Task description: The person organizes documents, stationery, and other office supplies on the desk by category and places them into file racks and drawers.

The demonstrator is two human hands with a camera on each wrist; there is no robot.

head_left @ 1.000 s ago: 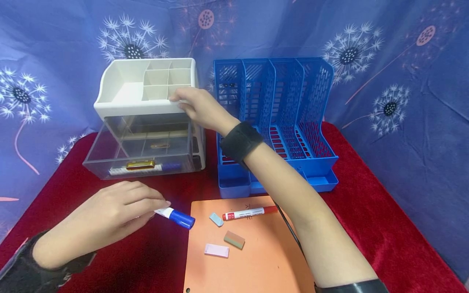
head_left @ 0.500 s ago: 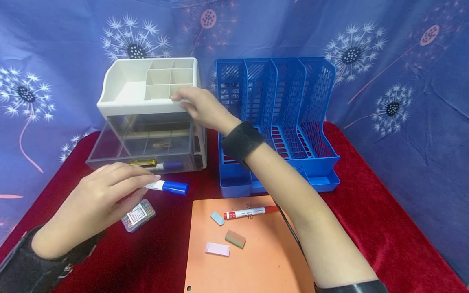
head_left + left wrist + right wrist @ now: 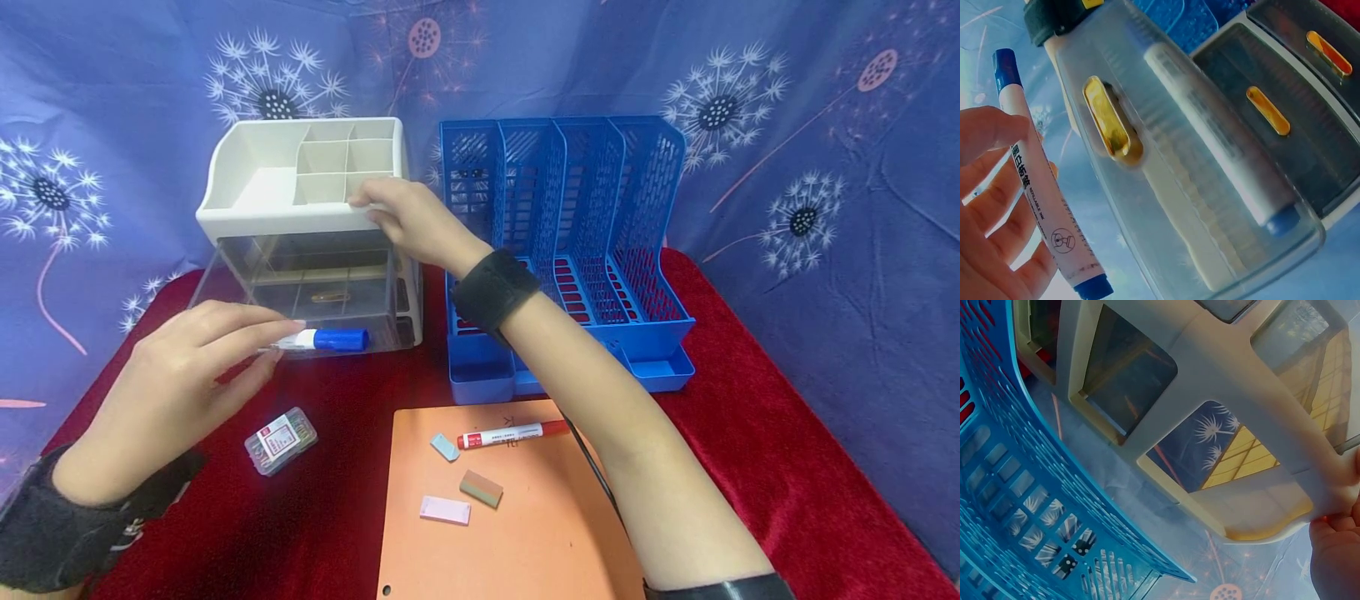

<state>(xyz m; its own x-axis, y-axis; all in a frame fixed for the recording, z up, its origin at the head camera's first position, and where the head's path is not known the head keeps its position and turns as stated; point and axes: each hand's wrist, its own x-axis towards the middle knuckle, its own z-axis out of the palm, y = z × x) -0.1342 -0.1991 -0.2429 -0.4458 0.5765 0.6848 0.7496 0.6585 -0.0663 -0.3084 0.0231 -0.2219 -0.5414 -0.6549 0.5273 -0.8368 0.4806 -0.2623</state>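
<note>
From above, left hand (image 3: 187, 358) partly hides the marker (image 3: 324, 339).

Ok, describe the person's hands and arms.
The bare left hand has a wide black wristband, the bare right hand a black cuff. The right forearm is bare up to a black band or sleeve edge, with a thin black cable beside it.

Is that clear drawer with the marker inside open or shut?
Open: the clear drawer juts out past the white organizer, ahead of the other drawers in the left wrist view.
</note>
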